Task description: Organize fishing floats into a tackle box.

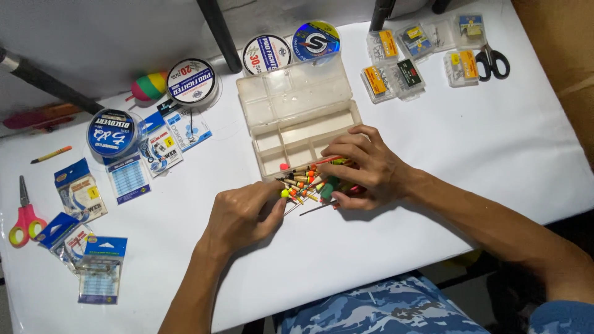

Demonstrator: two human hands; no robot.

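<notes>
A pile of small bright fishing floats (307,181), orange, yellow and green with thin stems, lies on the white table (495,142) just in front of an open clear compartment box (297,120). My right hand (362,167) is cupped over the right side of the pile, fingers curled around several floats. My left hand (242,213) rests on the table at the pile's left edge, its fingertips pinching a float with a yellow-green tip (285,193). One red float (284,166) lies in a front compartment of the box.
Spools of fishing line (192,80) stand behind and left of the box. Hook packets (127,176) lie at the left, with red-handled scissors (23,216) near the left edge. Small clear hook boxes (396,77) and black scissors (493,60) lie at the back right.
</notes>
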